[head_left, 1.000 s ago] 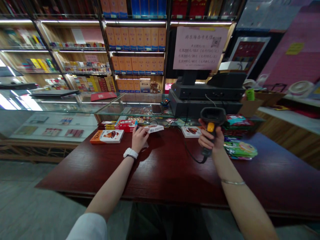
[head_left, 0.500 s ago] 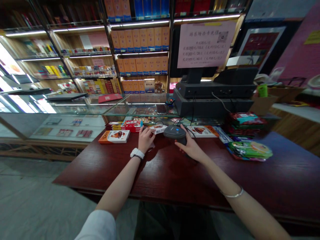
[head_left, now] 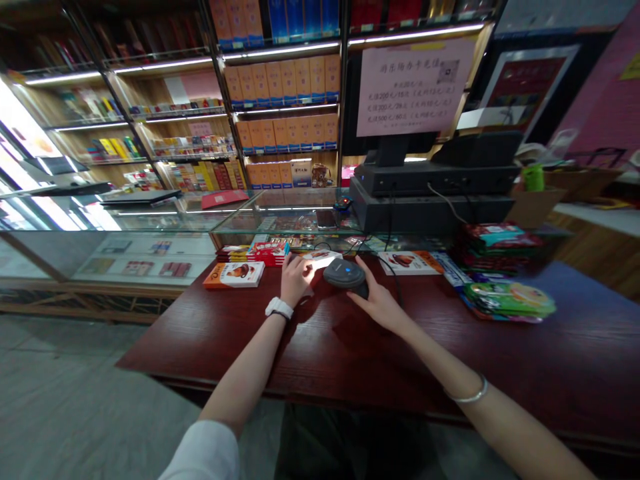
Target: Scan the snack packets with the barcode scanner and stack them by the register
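My right hand (head_left: 377, 303) is wrapped round the handle of a dark grey barcode scanner (head_left: 344, 273) with a blue light on top. White light falls from the scanner onto a small white box (head_left: 323, 257) with a food picture. My left hand (head_left: 296, 280), wearing a white watch, is closed on the left end of that box. Left of it lies an orange and white box (head_left: 235, 274) with a food picture. A similar box (head_left: 411, 263) lies flat to the right of the scanner.
Red packs (head_left: 269, 253) sit behind my left hand. At the right, green packets (head_left: 507, 300) and a stack of red packets (head_left: 500, 243) lie on the brown table (head_left: 320, 360). A glass counter (head_left: 280, 200) and a black cash register (head_left: 430, 200) stand behind.
The scanner has moved slightly left and down toward the box in my left hand. A bright white light now shines on that box.
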A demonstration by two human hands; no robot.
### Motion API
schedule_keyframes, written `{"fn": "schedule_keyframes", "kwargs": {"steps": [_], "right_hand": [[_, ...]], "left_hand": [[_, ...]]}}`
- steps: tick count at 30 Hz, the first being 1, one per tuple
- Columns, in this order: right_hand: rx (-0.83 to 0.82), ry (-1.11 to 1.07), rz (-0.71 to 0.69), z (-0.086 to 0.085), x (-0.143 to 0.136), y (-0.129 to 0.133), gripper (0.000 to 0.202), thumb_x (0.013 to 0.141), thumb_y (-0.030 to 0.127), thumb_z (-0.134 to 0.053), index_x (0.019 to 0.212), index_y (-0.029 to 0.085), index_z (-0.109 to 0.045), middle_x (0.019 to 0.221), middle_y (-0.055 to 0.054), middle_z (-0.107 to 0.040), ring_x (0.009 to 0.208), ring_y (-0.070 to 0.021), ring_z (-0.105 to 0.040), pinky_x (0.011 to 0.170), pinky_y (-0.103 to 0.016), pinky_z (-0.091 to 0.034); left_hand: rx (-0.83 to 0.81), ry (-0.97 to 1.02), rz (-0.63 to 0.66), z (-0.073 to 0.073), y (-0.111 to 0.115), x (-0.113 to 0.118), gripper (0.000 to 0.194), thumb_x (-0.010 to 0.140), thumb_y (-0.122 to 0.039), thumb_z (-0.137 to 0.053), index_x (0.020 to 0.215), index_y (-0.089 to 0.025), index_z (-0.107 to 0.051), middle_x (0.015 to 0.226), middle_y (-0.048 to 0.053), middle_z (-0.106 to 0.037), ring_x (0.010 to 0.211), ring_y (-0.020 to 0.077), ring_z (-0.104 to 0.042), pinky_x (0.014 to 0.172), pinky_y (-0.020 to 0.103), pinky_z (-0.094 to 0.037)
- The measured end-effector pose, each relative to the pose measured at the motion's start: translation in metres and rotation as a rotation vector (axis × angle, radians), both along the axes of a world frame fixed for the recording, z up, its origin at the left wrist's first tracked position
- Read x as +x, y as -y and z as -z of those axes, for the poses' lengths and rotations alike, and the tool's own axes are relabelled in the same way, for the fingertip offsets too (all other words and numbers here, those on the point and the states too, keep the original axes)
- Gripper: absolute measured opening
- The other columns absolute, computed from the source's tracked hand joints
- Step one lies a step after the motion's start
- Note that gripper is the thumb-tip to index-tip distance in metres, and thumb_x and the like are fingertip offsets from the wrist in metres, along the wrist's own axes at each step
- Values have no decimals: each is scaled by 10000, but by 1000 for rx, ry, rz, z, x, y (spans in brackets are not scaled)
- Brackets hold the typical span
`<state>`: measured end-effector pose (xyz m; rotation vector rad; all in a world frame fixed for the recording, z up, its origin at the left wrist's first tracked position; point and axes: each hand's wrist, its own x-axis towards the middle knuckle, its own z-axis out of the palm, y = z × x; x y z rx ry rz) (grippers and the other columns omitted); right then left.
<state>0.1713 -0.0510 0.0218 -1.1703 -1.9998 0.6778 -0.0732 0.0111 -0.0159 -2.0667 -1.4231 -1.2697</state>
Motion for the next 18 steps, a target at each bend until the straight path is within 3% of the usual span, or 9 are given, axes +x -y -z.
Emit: {"fn": "schedule_keyframes", "kwargs": {"steps": [3,9,18], "right_hand": [[-19,-11,-11,0,0,0,843,871,342,-580,1557,271,-96,1310,-89,-637,1251,-299,-573,1029,-498,-452],[6,-51,-32,2,-1,0,832,863,326,-599,1550,297,-131,1319,-80,-627,1252,-303,-571,1027,-510,-452],[23,-43,-21,1,-1,-1,833,870,345,-587,1553,286,-115,1362,-90,-595,1263,-299,-562,1022,-504,-459]], "left_hand": [[8,-3,-7,1,0,-1,101,850,-145,-591,858,-230,-646,769,-28,-644,784,156,-646,1145,436,-323],[-34,10,12,-3,4,0,146,856,-159,-587,956,-247,-648,869,-3,-676,906,185,-660,1148,473,-325],[-43,11,15,-5,5,0,129,858,-163,-592,943,-245,-644,876,-3,-680,904,181,-657,1147,474,-332]]}}
